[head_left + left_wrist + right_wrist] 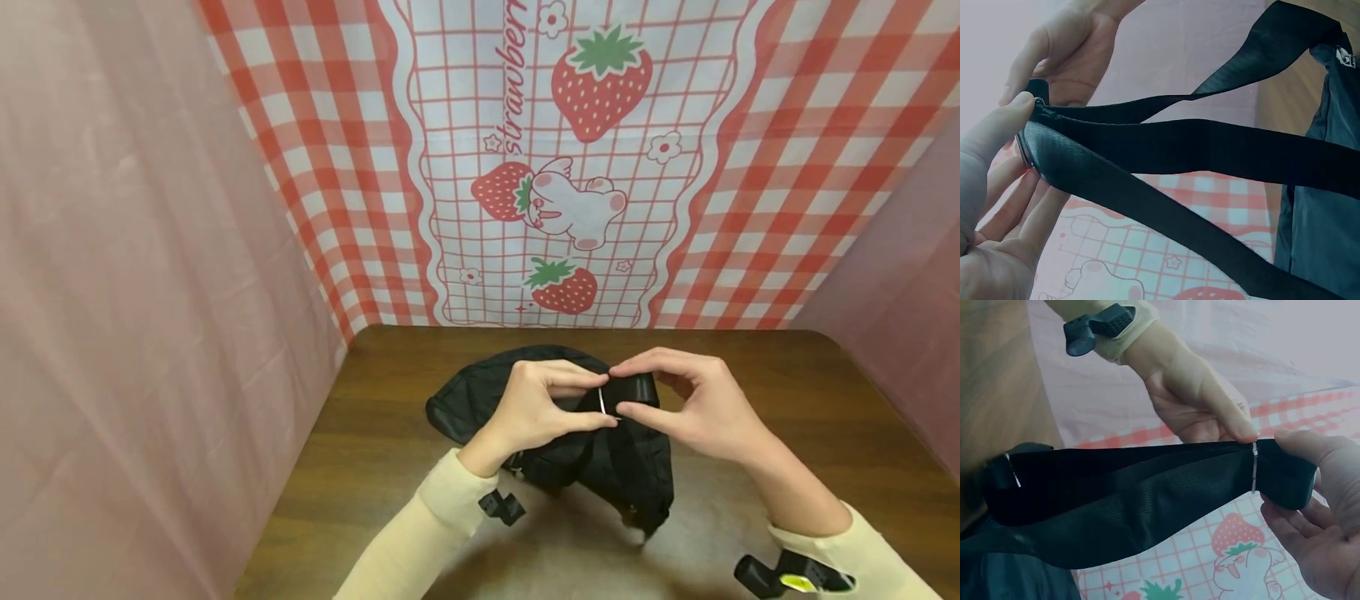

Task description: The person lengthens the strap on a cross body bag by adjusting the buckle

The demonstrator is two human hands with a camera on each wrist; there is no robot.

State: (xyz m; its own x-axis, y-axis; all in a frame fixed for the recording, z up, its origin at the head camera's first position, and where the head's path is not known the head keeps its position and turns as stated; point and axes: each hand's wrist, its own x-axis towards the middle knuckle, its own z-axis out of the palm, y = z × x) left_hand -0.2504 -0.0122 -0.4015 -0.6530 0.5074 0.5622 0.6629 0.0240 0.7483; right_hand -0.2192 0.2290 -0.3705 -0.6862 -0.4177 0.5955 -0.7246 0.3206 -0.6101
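Note:
A black fabric bag (472,393) lies on the table, and its black webbing strap (1166,147) is lifted up off it. My left hand (534,404) pinches a thin metal strap slider (1255,467) by its two ends, thumb at one and fingers at the other. Just to the right, my right hand (701,404) holds the short strap loop (1288,475) that sticks out past the slider, with thumb and fingertips at its edges. Several layers of webbing run from the slider back toward the bag. A second metal piece (1014,472) shows farther down the strap.
The brown wooden table (352,467) ends at a red-and-white checked cloth (337,167) with strawberries. Pink curtain (150,292) hangs at the left, with more fabric at the right. A small black camera (502,506) sits on the left wrist.

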